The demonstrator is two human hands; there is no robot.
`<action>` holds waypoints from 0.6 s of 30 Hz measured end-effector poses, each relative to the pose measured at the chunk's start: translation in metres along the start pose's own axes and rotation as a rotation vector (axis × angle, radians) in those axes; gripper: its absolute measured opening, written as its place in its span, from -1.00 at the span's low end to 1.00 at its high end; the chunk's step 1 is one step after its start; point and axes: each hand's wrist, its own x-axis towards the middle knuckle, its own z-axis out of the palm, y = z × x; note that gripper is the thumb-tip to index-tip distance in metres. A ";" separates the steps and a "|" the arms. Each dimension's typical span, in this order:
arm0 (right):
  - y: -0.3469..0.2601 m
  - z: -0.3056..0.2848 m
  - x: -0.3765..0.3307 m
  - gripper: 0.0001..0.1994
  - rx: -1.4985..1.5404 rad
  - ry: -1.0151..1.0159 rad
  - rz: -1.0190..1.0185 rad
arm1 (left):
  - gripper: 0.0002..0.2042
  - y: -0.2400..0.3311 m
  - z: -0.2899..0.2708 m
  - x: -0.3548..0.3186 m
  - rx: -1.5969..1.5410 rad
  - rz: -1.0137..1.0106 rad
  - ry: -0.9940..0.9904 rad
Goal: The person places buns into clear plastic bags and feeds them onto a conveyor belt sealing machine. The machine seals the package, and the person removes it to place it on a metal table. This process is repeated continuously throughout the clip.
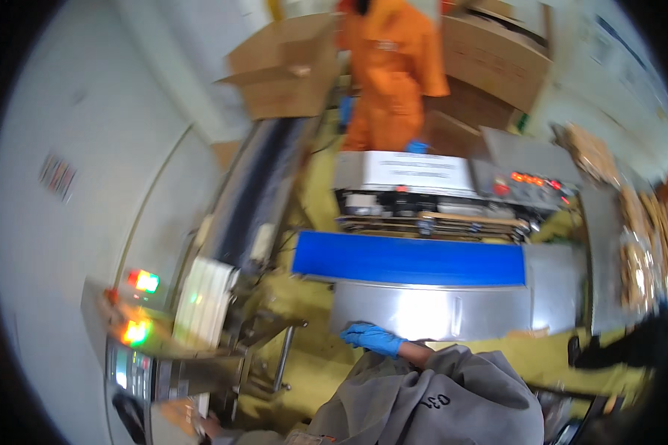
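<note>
My right hand, in a blue glove, lies at the near edge of the bare metal table. Its fingers stretch out to the left, and I see nothing held in them. At the lower left my left hand shows only as a blurred wrist and part of the hand. It is beside a brown packet on the metal machine; the fingers are smeared, so their grip does not show. Beyond the metal table runs a blue belt.
A sealing machine with a lit control panel stands behind the belt. A dark conveyor slopes along the left, an open cardboard box at its far end. A person in orange stands opposite. Wrapped brown packs lie at right.
</note>
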 end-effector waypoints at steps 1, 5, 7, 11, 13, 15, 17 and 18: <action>0.010 -0.009 -0.007 -0.68 0.089 0.077 -0.038 | -0.46 0.048 0.027 -0.022 -0.083 0.063 -0.007; 0.055 -0.067 -0.049 -0.71 0.394 0.379 -0.168 | -0.48 0.256 0.051 -0.136 -0.428 0.310 -0.433; 0.074 -0.102 -0.084 -0.73 0.481 0.564 -0.205 | -0.49 0.327 0.051 -0.187 -0.526 0.396 -0.723; 0.099 -0.199 -0.206 -0.78 0.351 1.112 -0.204 | -0.50 0.440 0.039 -0.272 -0.581 0.549 -1.164; 0.089 -0.251 -0.284 -0.80 0.844 1.211 -0.441 | -0.51 0.488 0.028 -0.319 -0.555 0.612 -1.324; 0.113 -0.328 -0.361 -0.80 0.511 1.413 -0.129 | -0.52 0.535 0.011 -0.373 -0.510 0.643 -1.440; 0.158 -0.418 -0.418 -0.80 0.406 1.564 -0.246 | -0.53 0.579 0.001 -0.432 -0.446 0.664 -1.539; 0.162 -0.468 -0.444 -0.80 0.403 1.609 -0.221 | -0.54 0.598 -0.005 -0.462 -0.413 0.673 -1.578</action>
